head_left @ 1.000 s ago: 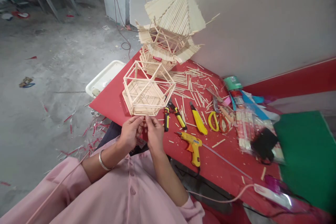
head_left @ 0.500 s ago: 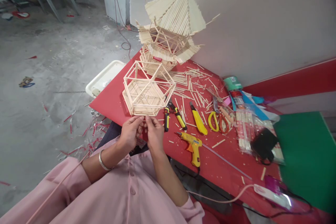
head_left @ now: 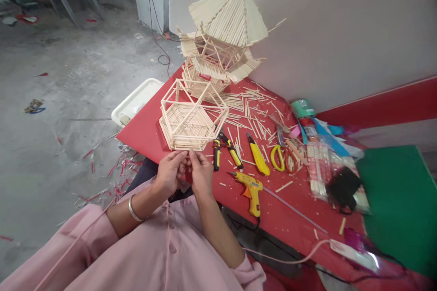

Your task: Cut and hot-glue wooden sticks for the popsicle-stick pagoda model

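My left hand (head_left: pixel 169 170) and my right hand (head_left: pixel 201 172) are close together at the near edge of the red table (head_left: pixel 146 132), fingers curled and fingertips meeting in a pinch. Whatever small piece they hold is too small to name. Just beyond them stands a hexagonal frame of thin wooden sticks (head_left: pixel 191 116), its near edge almost touching my fingertips. Behind it rises a taller stick model with a slanted roof (head_left: pixel 223 36).
Loose sticks (head_left: pixel 252 113) litter the table. Black-and-yellow pliers (head_left: pixel 227 148), a yellow cutter (head_left: pixel 257 157), orange-handled scissors (head_left: pixel 282 154) and a yellow glue gun (head_left: pixel 251 188) lie right of my hands. Stick packets (head_left: pixel 319 168) and a green sheet (head_left: pixel 399 200) sit further right. A white tray (head_left: pixel 136 100) is beside the table's left edge.
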Available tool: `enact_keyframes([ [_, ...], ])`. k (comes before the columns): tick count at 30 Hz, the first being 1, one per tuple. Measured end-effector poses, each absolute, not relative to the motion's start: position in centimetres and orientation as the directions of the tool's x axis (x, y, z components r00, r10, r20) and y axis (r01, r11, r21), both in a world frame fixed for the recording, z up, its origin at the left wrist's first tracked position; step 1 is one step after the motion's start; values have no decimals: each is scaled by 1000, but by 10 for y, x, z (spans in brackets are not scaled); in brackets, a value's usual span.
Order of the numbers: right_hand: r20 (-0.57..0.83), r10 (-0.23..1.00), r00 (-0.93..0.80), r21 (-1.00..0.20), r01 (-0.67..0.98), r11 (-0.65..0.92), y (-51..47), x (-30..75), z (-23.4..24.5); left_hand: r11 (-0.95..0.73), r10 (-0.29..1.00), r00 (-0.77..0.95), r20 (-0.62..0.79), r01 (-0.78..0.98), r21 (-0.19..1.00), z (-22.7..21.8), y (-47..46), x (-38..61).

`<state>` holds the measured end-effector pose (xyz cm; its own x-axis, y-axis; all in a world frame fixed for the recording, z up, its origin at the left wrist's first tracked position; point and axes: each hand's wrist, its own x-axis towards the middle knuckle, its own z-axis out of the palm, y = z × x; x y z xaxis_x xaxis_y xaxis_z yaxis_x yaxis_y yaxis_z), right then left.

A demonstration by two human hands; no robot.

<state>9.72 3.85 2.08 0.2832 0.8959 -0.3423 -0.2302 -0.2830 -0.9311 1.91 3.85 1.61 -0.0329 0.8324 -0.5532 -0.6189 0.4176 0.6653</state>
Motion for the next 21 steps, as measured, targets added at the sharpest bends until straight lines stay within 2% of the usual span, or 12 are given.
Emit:
enact_keyframes([
  [21,-349,897,271,-922,-271,-277,39,97,20,424,826,-37,-563,-618,663,17,39,20],
])
